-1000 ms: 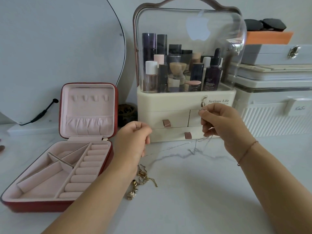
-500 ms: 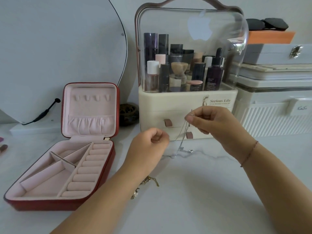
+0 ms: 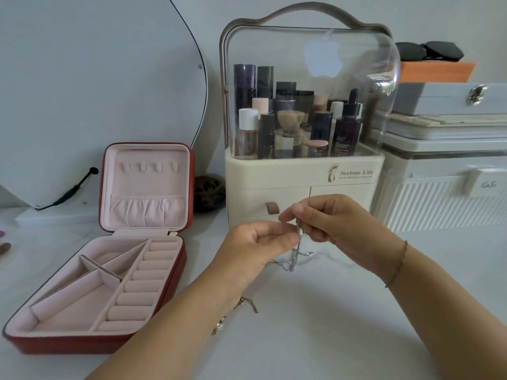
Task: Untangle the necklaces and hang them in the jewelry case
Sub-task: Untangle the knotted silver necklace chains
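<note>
Whereas they were apart before, left hand (image 3: 255,248) and right hand (image 3: 337,229) now meet, both pinching the chain (image 3: 297,255), which dangles kinked toward 6 o'clock.

Covers much of the gold necklace (image 3: 247,303) with the left forearm (image 3: 178,319). Buries the silver necklace's (image 3: 296,255) upper run between pinching fingers (image 3: 286,238); tangled links too fine to trace. Cut off at the left edge: mirror (image 3: 82,78) and a pinkish item (image 3: 4,249).

Pale wall (image 3: 439,15), curved mirror (image 3: 96,78) left, white tabletop (image 3: 329,325), cosmetics organizer (image 3: 274,174), stacked boxes (image 3: 444,149) right
</note>
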Tool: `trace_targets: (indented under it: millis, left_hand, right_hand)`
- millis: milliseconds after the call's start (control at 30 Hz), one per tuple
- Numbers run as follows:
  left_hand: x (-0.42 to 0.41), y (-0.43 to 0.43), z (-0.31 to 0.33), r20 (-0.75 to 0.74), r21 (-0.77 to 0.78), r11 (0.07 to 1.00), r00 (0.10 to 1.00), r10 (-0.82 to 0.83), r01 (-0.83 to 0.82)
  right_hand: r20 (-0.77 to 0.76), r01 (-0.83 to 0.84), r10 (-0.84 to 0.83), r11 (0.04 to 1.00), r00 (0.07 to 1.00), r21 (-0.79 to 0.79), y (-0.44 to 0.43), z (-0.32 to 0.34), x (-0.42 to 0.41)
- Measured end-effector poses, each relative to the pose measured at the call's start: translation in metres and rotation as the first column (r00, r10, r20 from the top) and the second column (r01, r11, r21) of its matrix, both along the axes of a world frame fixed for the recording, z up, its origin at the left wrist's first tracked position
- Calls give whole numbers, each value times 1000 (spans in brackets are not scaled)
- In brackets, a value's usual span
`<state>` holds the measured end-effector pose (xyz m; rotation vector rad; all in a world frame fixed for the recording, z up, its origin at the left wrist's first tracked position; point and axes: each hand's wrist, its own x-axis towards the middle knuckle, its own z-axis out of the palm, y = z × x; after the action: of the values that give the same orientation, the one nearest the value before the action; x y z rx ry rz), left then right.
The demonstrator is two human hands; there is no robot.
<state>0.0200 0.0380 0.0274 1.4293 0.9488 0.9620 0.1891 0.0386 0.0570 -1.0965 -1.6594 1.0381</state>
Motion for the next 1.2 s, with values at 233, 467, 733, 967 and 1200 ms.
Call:
trace_targets:
  millis: [233,467,733,967,1200]
  left_hand:
    - [3,0,-1,56,-26,1000,998,18,-16]
    - [5,-2,2,99,-59,998,994,37,-31]
    - [3,0,0,68,-37,999,998,2,1]
    - [2,6,-4,133,-88,996,991,6,6]
    - [2,7,-8,135,-59,998,990,32,-24]
  right_hand:
    - [28,18,-17,1000,999,-10,-1,0,-2]
    - [88,-51,48,998,995,30,-2,-1,-2]
    - [63,-12,8,999,998,52,0,-1,-1]
    - [91,-31,35,998,995,-46,1,-2,1]
    - [50,-89,100,978,994,-190,2,-5,5]
